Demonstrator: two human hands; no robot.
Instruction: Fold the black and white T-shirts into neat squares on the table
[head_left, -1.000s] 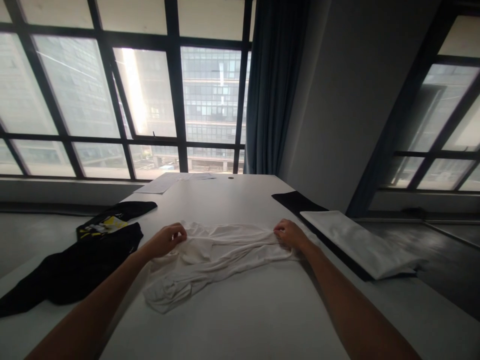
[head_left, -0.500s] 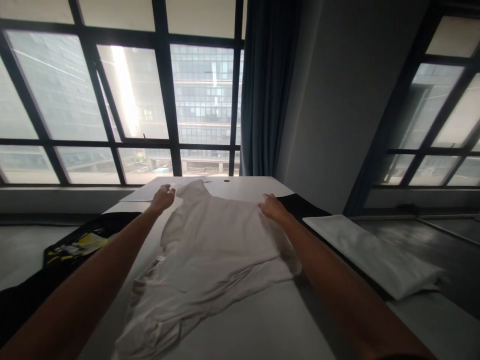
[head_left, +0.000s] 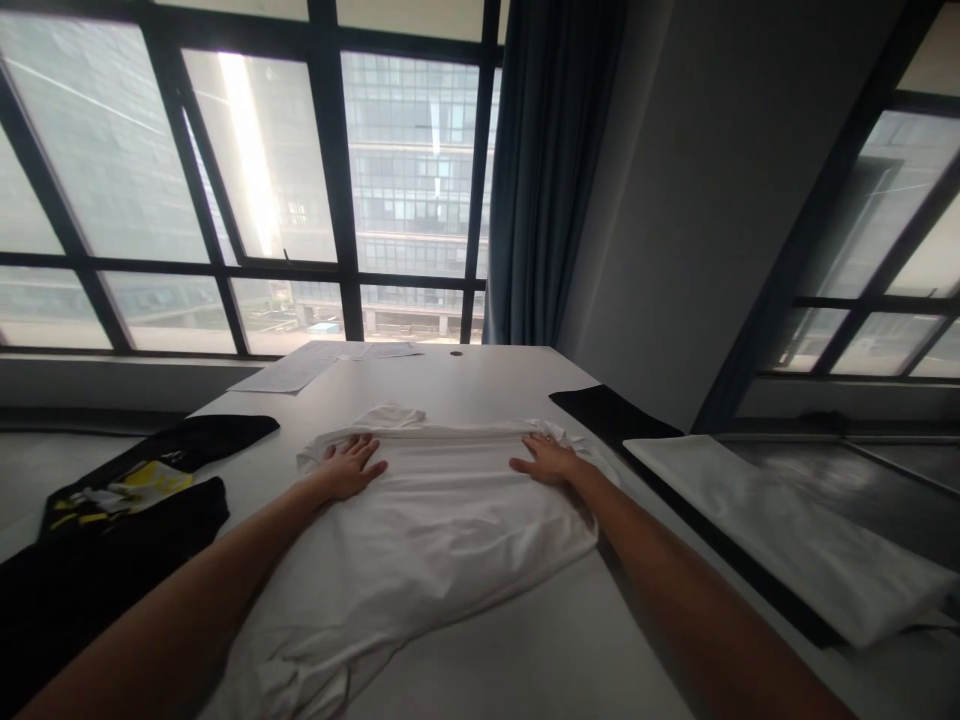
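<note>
A white garment (head_left: 442,520) lies spread on the white table (head_left: 495,385), wrinkled toward its lower left, with bunched cloth along its far edge. My left hand (head_left: 351,468) rests palm down on the garment's far left part, fingers spread. On the far right part lies my right hand (head_left: 547,460), its fingers also apart and touching the cloth. Neither hand grips the fabric.
Black cloth with a yellow and white print (head_left: 127,495) lies at the left. Paper sheets (head_left: 289,370) are at the table's far left. At the right, a folded white cloth (head_left: 780,530) lies beside black cloth (head_left: 611,410). Windows and a blue curtain (head_left: 544,180) stand beyond.
The garment's far part, raised earlier, now lies lower and flat on the table. Both hands have come down nearer onto the cloth, and their fingers are spread.
</note>
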